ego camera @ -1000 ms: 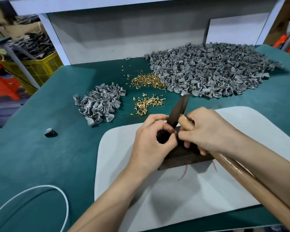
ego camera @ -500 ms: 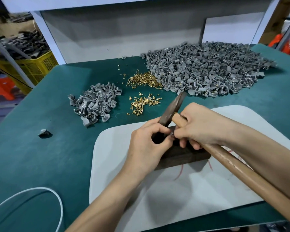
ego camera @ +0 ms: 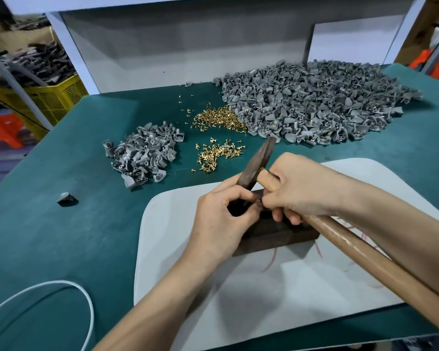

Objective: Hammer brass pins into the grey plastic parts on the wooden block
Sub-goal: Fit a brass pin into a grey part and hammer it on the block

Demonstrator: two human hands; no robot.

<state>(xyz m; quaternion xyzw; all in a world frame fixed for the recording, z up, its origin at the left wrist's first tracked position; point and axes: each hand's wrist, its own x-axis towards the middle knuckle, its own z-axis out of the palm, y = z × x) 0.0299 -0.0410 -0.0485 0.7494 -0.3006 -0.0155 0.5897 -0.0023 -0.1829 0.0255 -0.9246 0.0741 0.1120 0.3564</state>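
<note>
Two hands meet over the wooden block [ego camera: 284, 234]: left hand [ego camera: 221, 219] pinches a small grey part [ego camera: 258, 201] on it; right hand [ego camera: 304, 188] grips hammer [ego camera: 257, 163] by its neck, fingertips at same spot, prob. seating a pin; next needs a lift & clean tap; teal desk [ego camera: 61, 236], white mat [ego camera: 264, 287], brass pins [ego camera: 213, 155], yellow crate [ego camera: 53, 97] beyond.

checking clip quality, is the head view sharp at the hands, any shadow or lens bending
Head view: left hand, right hand and hammer sharp; the grey part they pinch is shadowed; soft arm shadows on the white mat; white posts lean, wide-angle.
</note>
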